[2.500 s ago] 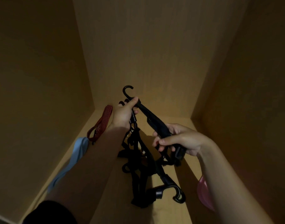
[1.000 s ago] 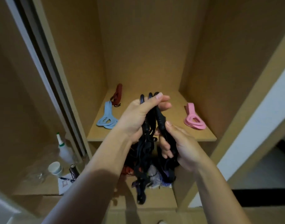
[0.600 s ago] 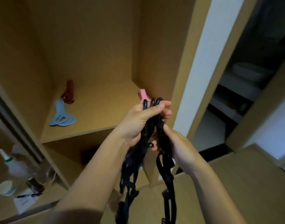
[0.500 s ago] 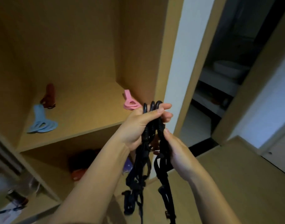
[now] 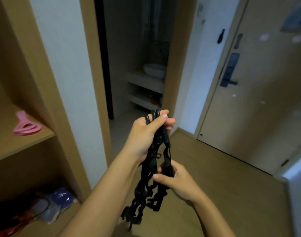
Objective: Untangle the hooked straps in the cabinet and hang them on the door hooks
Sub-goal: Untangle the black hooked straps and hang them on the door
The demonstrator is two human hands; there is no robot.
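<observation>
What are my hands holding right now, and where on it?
Left hand grips the black straps at their top hooks; right hand pinches one strap lower down.

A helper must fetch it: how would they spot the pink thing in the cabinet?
Find the wooden cabinet on the left and its upper shelf. A flat pink looped band lies there near the front edge. It is the only pink thing; the bundle on the shelf below is purple.

Bare left hand (image 5: pixel 146 134) and bare right hand (image 5: pixel 177 180). Forearms are uncovered right down to the bottom frame edge. Fingernails are short, rounded and plain, seen best on left thumbnail (image 5: pixel 164 116) and right thumbnail (image 5: pixel 155 176). Any clothing is out of view.
</observation>
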